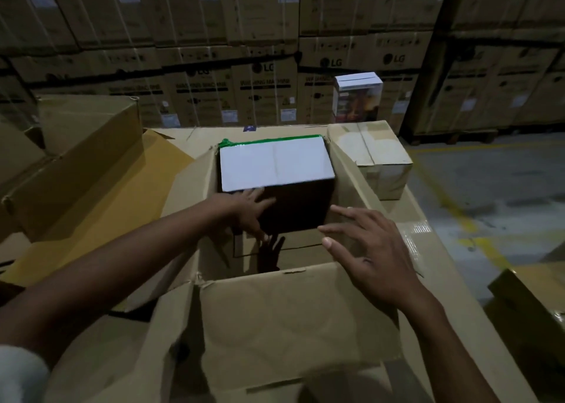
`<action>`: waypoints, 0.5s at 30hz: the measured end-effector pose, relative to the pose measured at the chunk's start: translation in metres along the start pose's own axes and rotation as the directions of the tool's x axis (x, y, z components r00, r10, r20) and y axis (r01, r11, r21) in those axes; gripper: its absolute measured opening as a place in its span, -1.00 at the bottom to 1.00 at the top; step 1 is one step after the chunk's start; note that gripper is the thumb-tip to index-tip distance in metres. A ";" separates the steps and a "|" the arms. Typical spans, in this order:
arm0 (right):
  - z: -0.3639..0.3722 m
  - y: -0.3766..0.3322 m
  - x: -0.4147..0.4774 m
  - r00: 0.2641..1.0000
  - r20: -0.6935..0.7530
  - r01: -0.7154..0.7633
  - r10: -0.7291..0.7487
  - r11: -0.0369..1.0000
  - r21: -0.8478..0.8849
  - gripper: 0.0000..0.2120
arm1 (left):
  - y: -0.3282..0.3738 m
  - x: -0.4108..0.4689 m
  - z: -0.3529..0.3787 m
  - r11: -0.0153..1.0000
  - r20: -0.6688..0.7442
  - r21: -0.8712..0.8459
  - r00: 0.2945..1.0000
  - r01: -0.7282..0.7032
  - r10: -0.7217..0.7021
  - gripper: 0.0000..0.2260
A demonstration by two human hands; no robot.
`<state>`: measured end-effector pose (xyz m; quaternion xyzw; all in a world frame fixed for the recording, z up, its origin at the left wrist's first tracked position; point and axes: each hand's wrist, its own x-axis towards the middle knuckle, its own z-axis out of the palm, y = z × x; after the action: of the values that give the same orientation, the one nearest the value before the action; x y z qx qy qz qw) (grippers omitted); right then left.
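Item one: white-topped box, sitting in the far half of the open carton at the centre of the frame. A strip of green tape is running along its far top edge, and its near side is lying in shadow.

Item two: left hand. I am laying it against that dark near side, just under the near edge of the white top, with my fingers straight and spread, gripping nothing.

Item three: right hand. I am holding it over the carton's opening, right of centre, palm down and fingers fanned out, grasping nothing. I cannot tell whether it is brushing the carton's right wall.

Item four: the carton's near flap is folding out toward me at lower centre, and its side flaps are standing open to left and right.

Item five: taped brown box, sitting just beside the carton's far right corner.

Item six: small printed box, standing behind it, upper right of centre.

Item seven: second open carton, lying at the left of the frame.

Item eight: stacked LG cartons, filling the top of the frame.
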<state>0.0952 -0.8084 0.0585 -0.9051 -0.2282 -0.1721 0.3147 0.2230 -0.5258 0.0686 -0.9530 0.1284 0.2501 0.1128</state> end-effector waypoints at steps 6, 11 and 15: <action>0.002 -0.006 -0.002 0.994 -0.078 -0.079 0.072 0.993 -0.087 -0.46 | -0.029 -0.001 -0.031 0.967 -0.666 0.229 0.743 0.111 0.072 -0.08; 0.008 -0.007 -0.004 0.969 -0.187 -0.171 0.160 0.984 -0.045 -0.43 | -0.080 0.035 -0.055 0.992 -0.707 -0.004 0.701 0.130 -0.094 -0.13; 0.014 -0.002 -0.008 0.952 -0.253 -0.175 0.173 0.984 0.015 -0.56 | -0.123 0.067 -0.050 0.940 -0.488 -0.304 0.822 0.156 -0.294 -0.14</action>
<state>0.0901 -0.7997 0.0455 -0.8935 -0.1049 -0.2587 0.3518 0.3391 -0.4368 0.0957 -0.9996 0.0074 -0.0213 -0.0191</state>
